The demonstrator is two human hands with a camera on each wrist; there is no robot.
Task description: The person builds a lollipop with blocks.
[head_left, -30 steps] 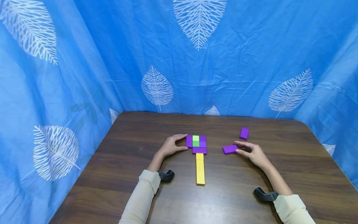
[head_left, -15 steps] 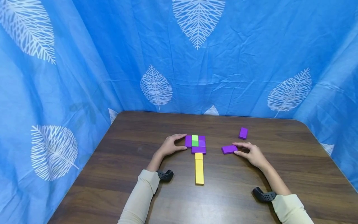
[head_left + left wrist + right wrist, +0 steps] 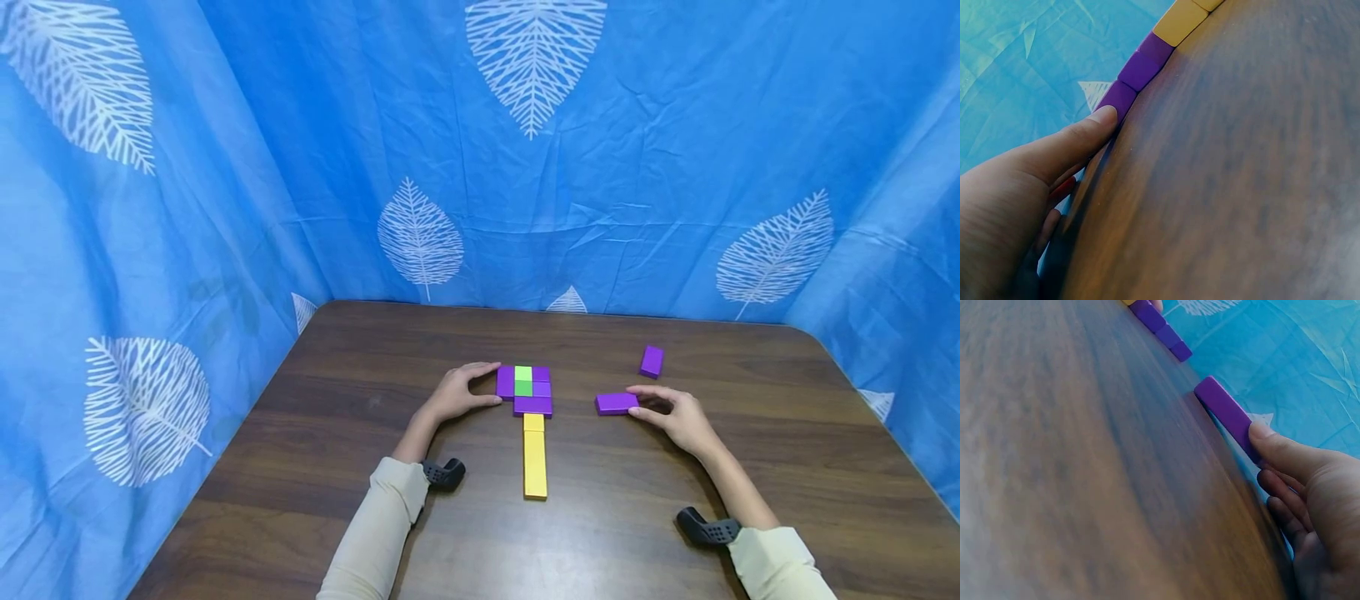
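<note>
My left hand (image 3: 453, 393) pinches the leftmost purple block (image 3: 505, 383) by its near and far ends, thumb in front. That block lies against a flat cluster with a light green block (image 3: 522, 373), a dark green block (image 3: 522, 388) and more purple blocks. A purple block (image 3: 532, 407) lies crosswise at the cluster's near side, and yellow blocks (image 3: 535, 463) run from it toward me. To the right, my right hand (image 3: 682, 418) pinches a separate purple block (image 3: 1229, 415) at its right end. In the right wrist view this block seems slightly raised off the table; curled fingertips are partly hidden.
One loose purple block (image 3: 652, 362) lies behind my right hand. The brown wooden table (image 3: 360, 358) reaches back to a blue leaf-print curtain (image 3: 480, 233), which also hangs at both sides. Black wrist devices (image 3: 705, 528) sit near the cuffs.
The purple block in my right hand has turned a little, and its long side now lies nearly straight across the view. My left hand holds its place; the head view shifts slightly.
</note>
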